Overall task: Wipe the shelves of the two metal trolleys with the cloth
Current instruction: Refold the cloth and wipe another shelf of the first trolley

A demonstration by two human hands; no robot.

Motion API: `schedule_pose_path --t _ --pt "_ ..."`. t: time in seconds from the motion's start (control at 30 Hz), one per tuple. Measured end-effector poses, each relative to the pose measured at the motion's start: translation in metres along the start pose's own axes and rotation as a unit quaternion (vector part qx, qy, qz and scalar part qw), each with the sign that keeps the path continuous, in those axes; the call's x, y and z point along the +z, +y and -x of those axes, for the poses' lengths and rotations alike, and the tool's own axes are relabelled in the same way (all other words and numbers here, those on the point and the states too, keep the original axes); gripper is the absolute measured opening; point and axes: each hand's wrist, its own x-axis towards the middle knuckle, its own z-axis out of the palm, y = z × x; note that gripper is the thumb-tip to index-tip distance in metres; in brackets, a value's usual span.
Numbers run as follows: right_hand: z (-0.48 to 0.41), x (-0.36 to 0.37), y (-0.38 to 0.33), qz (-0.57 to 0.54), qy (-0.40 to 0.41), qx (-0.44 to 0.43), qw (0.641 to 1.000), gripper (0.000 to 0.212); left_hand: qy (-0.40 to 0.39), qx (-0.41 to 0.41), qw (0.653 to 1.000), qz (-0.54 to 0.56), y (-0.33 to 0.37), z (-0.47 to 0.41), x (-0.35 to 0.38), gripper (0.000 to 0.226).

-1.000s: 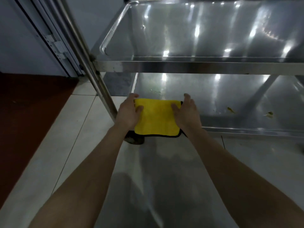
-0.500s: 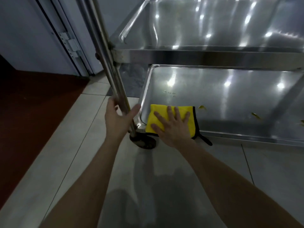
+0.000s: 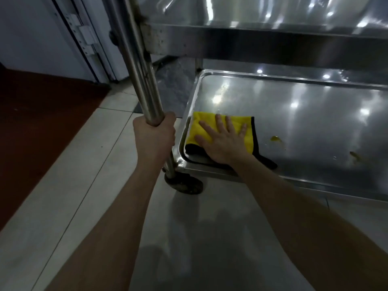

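A yellow cloth (image 3: 201, 124) with a black edge lies in the near left corner of the trolley's bottom shelf (image 3: 304, 114). My right hand (image 3: 222, 141) presses flat on the cloth with the fingers spread. My left hand (image 3: 154, 135) grips the trolley's upright post (image 3: 138, 66) just above the caster. A second steel shelf (image 3: 262, 36) runs above the bottom one. Small yellow-brown specks (image 3: 276, 139) sit on the bottom shelf to the right of the cloth.
A black caster wheel (image 3: 184, 183) stands under the post on the pale tiled floor (image 3: 69, 202). A dark red floor strip (image 3: 42, 114) lies to the left. A grey door frame with a hinge (image 3: 86, 39) stands behind the post.
My left hand left the cloth, reached the post and now grips it fully. My right hand moved onto the cloth and lies flat on it. The view has come closer to the bottom shelf.
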Motion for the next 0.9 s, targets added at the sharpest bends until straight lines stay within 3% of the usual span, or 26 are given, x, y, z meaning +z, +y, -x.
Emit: schedule_pose_path --t 0.17,0.27,0.63,0.77,0.9 --pt "-0.095 -0.014 0.000 -0.013 -0.019 0.024 0.999 0.080 0.020 0.004 1.000 0.012 -0.001 0.002 0.004 0.031" --pt "-0.105 -0.015 -0.013 -0.009 -0.021 0.045 0.999 0.077 0.024 -0.007 1.000 0.016 0.002 0.002 0.006 0.034" --pt "0.090 0.006 -0.035 -0.010 -0.017 -0.016 1.000 0.070 0.005 -0.005 1.000 -0.009 0.008 0.012 0.005 0.020" --pt "0.061 0.003 -0.013 0.003 -0.009 -0.036 0.999 0.073 0.005 -0.004 1.000 -0.015 0.002 0.007 0.005 0.028" --pt "-0.032 -0.009 0.008 0.011 -0.014 -0.010 1.000 0.078 0.010 0.000 1.000 0.000 0.000 0.006 0.004 0.037"
